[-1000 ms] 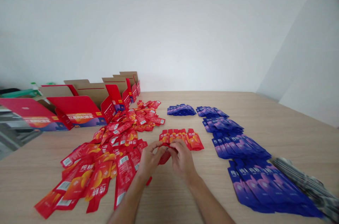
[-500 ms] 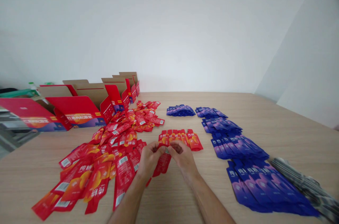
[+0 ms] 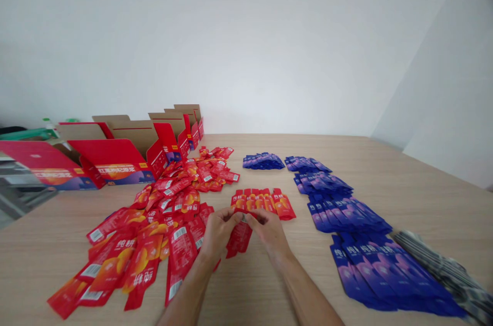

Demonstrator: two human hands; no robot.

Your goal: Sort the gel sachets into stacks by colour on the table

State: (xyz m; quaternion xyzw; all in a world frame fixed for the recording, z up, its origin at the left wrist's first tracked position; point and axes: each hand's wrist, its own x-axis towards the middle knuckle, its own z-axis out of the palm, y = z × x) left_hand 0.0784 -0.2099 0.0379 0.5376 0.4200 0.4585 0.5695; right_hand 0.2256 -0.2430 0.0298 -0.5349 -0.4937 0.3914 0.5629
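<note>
The red pouch (image 3: 239, 240) between your hands now hangs down with its printed back panel showing, where a second ago it was tipped up and looked much shorter; the heap of red pouches (image 3: 183, 244), the row of red pouches (image 3: 284, 205) and the purple pouches (image 3: 346, 211) have kept their places. Your left hand (image 3: 216, 236) and your right hand (image 3: 270, 232) each have thumb and fingers pinched on its upper end, just on the near side of the row; whether its lower end touches the table (image 3: 262, 290) cannot be told. You have a strip of tabletop between your right forearm and the purple stacks, and more beyond the row; on your left, the heap comes right up to your forearm. The far table edge runs along a pale wall (image 3: 246, 49). The pouches are glossy, flat and narrow-necked, the open cartons (image 3: 115, 160) are red with brown cardboard insides, and a striped fabric bundle (image 3: 439, 263) lies beside the nearest purple stack
</note>
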